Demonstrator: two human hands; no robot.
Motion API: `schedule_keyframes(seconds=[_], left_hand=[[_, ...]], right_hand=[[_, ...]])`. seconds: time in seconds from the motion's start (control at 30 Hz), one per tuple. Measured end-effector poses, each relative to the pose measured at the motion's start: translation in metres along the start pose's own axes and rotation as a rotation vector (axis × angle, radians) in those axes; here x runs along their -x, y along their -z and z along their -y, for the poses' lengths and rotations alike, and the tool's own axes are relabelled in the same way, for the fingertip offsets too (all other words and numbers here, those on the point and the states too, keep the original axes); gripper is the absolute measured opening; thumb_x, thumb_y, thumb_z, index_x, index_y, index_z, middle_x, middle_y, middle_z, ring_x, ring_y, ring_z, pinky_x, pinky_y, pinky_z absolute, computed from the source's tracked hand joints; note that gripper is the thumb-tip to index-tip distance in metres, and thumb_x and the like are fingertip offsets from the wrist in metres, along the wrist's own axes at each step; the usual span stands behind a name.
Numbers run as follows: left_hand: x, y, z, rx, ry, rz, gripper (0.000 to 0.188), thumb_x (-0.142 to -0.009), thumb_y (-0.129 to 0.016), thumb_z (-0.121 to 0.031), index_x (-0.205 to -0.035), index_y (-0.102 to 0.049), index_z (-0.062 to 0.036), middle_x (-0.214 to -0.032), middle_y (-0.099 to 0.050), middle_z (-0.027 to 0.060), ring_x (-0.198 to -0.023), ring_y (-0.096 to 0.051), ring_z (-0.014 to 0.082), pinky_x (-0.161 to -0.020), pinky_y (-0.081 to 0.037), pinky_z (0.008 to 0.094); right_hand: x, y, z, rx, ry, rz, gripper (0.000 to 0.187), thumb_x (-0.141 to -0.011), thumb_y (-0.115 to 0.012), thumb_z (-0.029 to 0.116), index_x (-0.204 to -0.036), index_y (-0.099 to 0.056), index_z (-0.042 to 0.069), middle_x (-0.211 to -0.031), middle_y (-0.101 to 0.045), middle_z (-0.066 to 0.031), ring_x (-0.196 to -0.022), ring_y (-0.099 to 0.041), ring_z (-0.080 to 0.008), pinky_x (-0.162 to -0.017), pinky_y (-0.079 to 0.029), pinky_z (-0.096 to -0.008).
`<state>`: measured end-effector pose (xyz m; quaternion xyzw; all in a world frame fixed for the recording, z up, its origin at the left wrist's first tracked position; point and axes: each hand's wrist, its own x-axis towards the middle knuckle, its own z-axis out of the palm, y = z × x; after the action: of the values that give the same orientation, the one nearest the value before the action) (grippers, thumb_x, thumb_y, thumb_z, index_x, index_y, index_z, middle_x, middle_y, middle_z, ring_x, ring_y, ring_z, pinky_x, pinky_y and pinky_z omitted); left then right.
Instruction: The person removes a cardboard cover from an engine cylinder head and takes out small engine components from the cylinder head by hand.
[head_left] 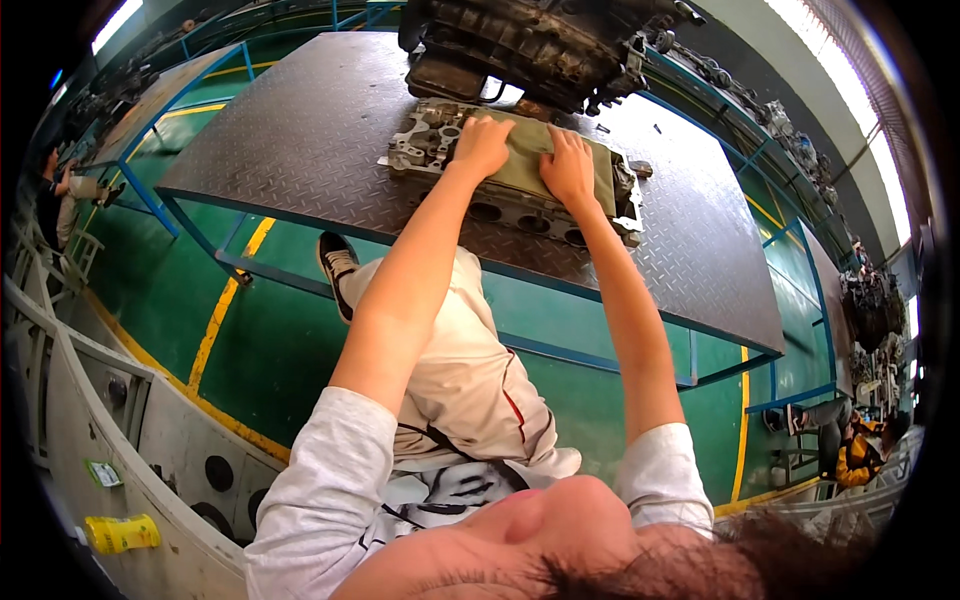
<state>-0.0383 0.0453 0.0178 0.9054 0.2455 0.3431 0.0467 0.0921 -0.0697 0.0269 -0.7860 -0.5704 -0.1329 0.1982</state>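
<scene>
The person's left hand [484,147] is resting on the left part of a green cloth [527,160], its fingers bending down close together near the cloth's edge. The right hand [570,172] is pressing on the same cloth farther right, fingers slightly curling and lying near one another. Whether either hand is actually pinching the fabric, one cannot tell. The cloth is lying flat over the top of a cylinder head [412,152], whose bare metal is showing at both ends and along the near side, where round dark openings are facing the person. The cylinder head is sitting on the patterned metal tabletop [290,130], toward its far side. Just behind it, a large dark engine [520,48] is standing. A shoe [338,268] is showing below the tabletop's near edge, above the green floor [300,345]. A yellow bottle [122,533] is lying at lower left, and a co-worker [62,195] is sitting at far left.
</scene>
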Motion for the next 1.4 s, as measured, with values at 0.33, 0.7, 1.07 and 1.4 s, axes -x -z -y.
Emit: schedule_keyframes(seconds=[0.33,0.7,1.07,1.4], left_hand=[[-0.015,0.014,0.002,0.105,-0.052,-0.642,0.043,-0.074,-0.048,0.002,-0.116,-0.052,-0.0062,-0.097,-0.06,0.0091,-0.097,-0.053,0.0288,-0.088,-0.037,0.04],[-0.004,0.009,-0.007,0.017,0.034,-0.15,0.037,-0.077,-0.045,0.001,-0.11,-0.058,-0.0091,-0.097,-0.061,0.0129,-0.097,-0.054,0.0313,-0.089,-0.038,0.0395],[-0.016,0.003,0.0,-0.147,0.087,0.017,0.04,-0.08,-0.046,-0.007,-0.119,-0.051,-0.0038,-0.102,-0.061,0.0161,-0.1,-0.054,0.0328,-0.091,-0.036,0.041],[-0.008,-0.001,-0.016,0.003,0.097,0.137,0.035,-0.081,-0.044,-0.009,-0.114,-0.057,-0.008,-0.1,-0.063,0.0124,-0.104,-0.053,0.027,-0.093,-0.034,0.0422]], right_hand=[[0.002,0.009,0.012,0.055,0.069,-0.452,0.041,-0.07,-0.053,0.009,-0.11,-0.054,0.001,-0.1,-0.059,-0.0188,-0.097,-0.054,-0.0327,-0.096,-0.036,-0.0406],[0.001,-0.005,-0.003,-0.033,0.108,-0.377,0.047,-0.069,-0.055,0.009,-0.115,-0.052,0.002,-0.11,-0.056,-0.0214,-0.104,-0.051,-0.033,-0.097,-0.035,-0.0406],[-0.009,0.0,0.007,-0.032,-0.042,0.064,0.033,-0.074,-0.054,0.013,-0.105,-0.059,0.002,-0.104,-0.06,-0.0213,-0.105,-0.053,-0.0319,-0.103,-0.029,-0.0442],[0.006,-0.003,-0.006,-0.063,0.072,-0.422,0.023,-0.075,-0.054,0.014,-0.093,-0.062,0.003,-0.089,-0.064,-0.0144,-0.09,-0.058,-0.0295,-0.09,-0.038,-0.0401]])
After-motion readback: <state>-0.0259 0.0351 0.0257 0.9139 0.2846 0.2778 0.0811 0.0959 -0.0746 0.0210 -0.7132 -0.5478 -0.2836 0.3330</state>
